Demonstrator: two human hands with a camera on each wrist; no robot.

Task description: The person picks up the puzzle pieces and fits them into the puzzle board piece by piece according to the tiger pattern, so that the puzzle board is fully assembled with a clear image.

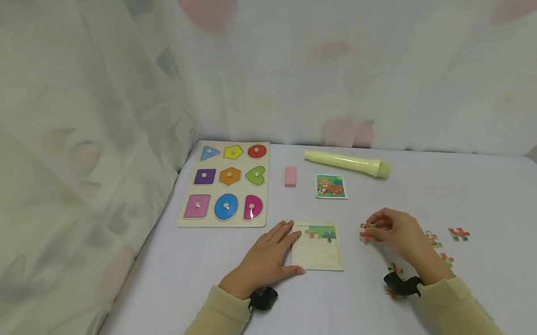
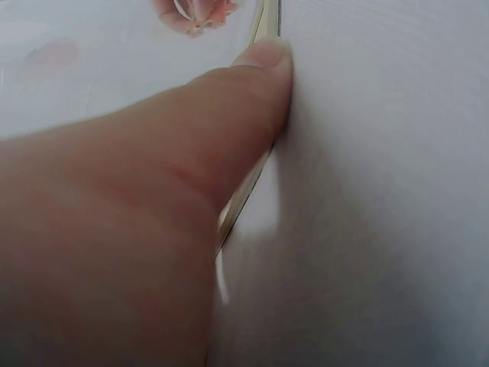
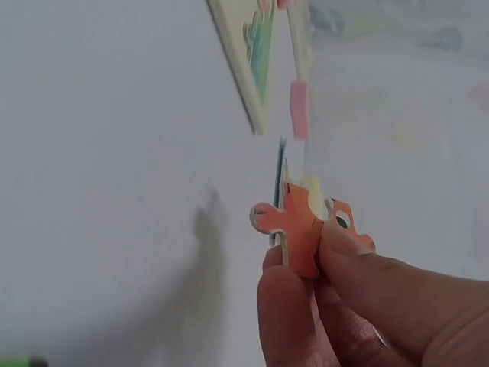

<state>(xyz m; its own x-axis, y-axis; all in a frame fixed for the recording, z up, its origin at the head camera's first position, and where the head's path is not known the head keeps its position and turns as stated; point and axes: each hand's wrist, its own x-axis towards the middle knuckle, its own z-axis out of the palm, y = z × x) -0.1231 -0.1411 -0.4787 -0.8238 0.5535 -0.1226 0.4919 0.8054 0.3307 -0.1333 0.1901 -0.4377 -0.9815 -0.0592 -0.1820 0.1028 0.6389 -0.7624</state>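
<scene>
My left hand (image 1: pixel 267 256) rests at the left side of a square wooden puzzle tray (image 1: pixel 314 255), fingers spread and fairly straight. Its thumb (image 2: pixel 256 84) lies along the tray's edge in the left wrist view. Green and orange puzzle pieces (image 1: pixel 327 232) sit along the tray's far edge inside. Right of the tray, my right hand (image 1: pixel 401 232) pinches an orange jigsaw piece (image 3: pixel 300 229) between thumb and fingers, raised over the table. An orange part with a printed eye (image 3: pixel 342 220) shows behind the thumb, partly hidden by it.
Loose jigsaw pieces (image 1: pixel 459 233) lie right of and below my right hand, some partly hidden by it. Beyond the tray are a tiger picture card (image 1: pixel 330 187), a pink block (image 1: pixel 290 176) and a yellow toy microphone (image 1: pixel 347 162). A shape board (image 1: pixel 220 191) lies far left.
</scene>
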